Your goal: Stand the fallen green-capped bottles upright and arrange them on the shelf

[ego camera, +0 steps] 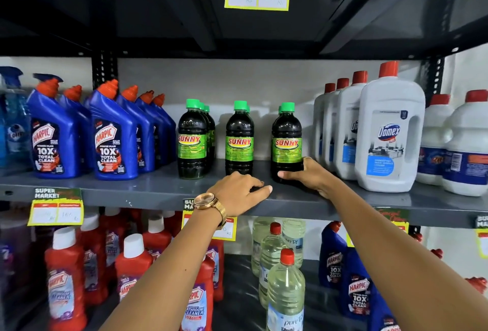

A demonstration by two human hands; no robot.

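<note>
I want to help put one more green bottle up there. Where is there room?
Bare shelf shows between the left Sunny row and middle row, and between middle and right row. The blue Harpic bottles and white Domex jugs are crowded.

On the grey metal shelf (pixel 158 190), three front-to-back rows of upright green-capped dark bottles (pixel 239 138) stand between the blue angled-neck bottles (pixel 112 135) on the left and the white red-capped jugs (pixel 388 132) on the right, well apart from each other.
</note>
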